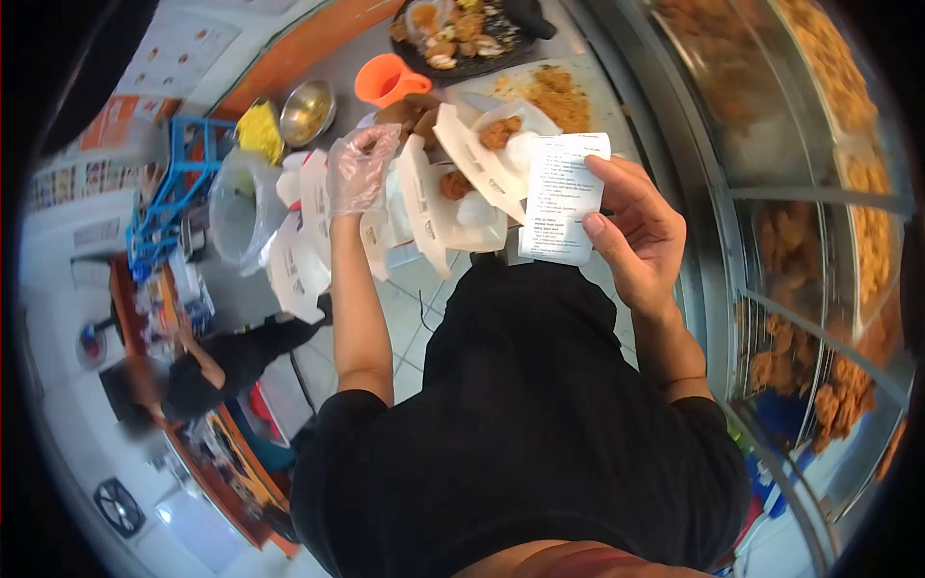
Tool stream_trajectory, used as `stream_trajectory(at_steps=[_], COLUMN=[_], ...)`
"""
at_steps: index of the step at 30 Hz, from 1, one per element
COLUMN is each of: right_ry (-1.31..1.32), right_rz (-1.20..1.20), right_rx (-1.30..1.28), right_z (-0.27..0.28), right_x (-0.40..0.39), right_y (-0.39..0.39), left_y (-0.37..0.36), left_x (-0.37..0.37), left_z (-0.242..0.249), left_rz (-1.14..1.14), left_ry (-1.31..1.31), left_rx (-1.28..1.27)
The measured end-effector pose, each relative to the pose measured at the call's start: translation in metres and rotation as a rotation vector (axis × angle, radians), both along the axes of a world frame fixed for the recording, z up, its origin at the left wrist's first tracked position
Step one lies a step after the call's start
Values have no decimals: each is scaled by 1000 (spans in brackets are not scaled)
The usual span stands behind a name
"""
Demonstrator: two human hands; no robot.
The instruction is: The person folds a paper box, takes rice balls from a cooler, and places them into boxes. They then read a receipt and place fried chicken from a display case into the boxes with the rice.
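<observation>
My right hand (644, 226) pinches a long printed receipt (564, 197) at its right edge, thumb in front. My left hand (362, 171), in a clear plastic glove, is over the row of open takeaway boxes. Its fingers are curled together; whether anything is between them is hidden. Right of it, an open white box (485, 229) contains fried chicken (455, 185) and a white rounded mound. Another open box (482, 171), partly behind the receipt, has a fried chicken piece (500, 133) and a similar white mound. More box flaps (299, 270) spread out to the left.
An orange cup (385, 79), a steel bowl (308, 111) and a dark pan of food scraps (462, 43) stand farther back. Crumbs (559, 96) cover a board. A glass cabinet of fried chicken (790, 241) lines the right. At left, another person (226, 371) works at a counter.
</observation>
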State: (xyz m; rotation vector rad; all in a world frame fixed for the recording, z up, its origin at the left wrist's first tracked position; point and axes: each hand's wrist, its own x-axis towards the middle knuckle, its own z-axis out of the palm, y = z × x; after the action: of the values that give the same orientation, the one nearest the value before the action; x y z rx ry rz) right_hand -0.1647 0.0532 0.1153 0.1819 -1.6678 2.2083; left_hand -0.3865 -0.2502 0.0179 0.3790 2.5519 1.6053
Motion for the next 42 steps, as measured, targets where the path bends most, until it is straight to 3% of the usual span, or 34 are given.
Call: stream_trajectory(at_steps=[4,5,8,12,22,27,33,39,42], right_ry=[-41,-45,-43,-45,-19,-50,-57,-31,-42], right_rz=[141,185,332,513,719,714,693,668,633], right_rx=[-50,-62,-74,-60,-19,16,59,170,173], right_z=[-2,-4,-7,-11,4,9,5,0,2], right_x=[-18,-22,-32,-40,-37,-37,-45,-60,-64], right_y=[-16,-21,-37,-63,-132,-175,-254,-353,-397], left_y=[-50,-61,-80,-116,-183,-225,-325,-429,-470], left_x=[47,59,103,155,224,222,207,187,169], left_z=[15,12,27,17,5,3,-18,-34,-32], left_rz=[158,207,385,551,817,871,880,838,685], left_ry=[-29,-59,-91,-166,-104,-118,-41,-62,-148], left_rx=[2,133,60,262,325,322,227,102,-19])
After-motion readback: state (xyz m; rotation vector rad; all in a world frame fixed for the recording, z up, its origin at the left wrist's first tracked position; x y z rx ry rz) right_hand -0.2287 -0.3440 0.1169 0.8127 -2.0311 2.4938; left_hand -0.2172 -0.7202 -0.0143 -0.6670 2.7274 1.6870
